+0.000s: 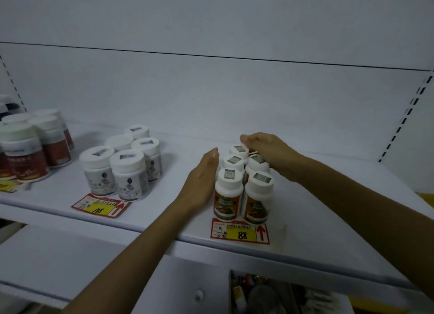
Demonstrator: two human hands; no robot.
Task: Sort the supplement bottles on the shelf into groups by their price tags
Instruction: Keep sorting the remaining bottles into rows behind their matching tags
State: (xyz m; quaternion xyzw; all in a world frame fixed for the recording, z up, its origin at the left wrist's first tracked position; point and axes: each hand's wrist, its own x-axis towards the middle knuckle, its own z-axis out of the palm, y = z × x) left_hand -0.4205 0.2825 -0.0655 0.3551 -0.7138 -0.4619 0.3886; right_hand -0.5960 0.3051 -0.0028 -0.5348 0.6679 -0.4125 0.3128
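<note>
One wide-angle view, worn on the person's head, looks forward and down onto the white shelf (pixel 328 219) from close range. Both forearms run in from the lower edge. The fingers (pixel 211 156) of the left hand (pixel 199 182) and the right hand (pixel 265 149) lie near mid-frame. The back panel (pixel 211 90) fills the frame beyond the fingers.

The white shelf (pixel 328 208) carries three clusters of upright bottles: red-labelled bottles (pixel 25 154) at the far left, white-labelled bottles (pixel 117 165) left of middle and orange-labelled bottles (pixel 244 191) right of middle. The 108 tag (pixel 101 205) lies flat just before the white cluster, the 88 tag (pixel 240 231) just before the orange.
</note>
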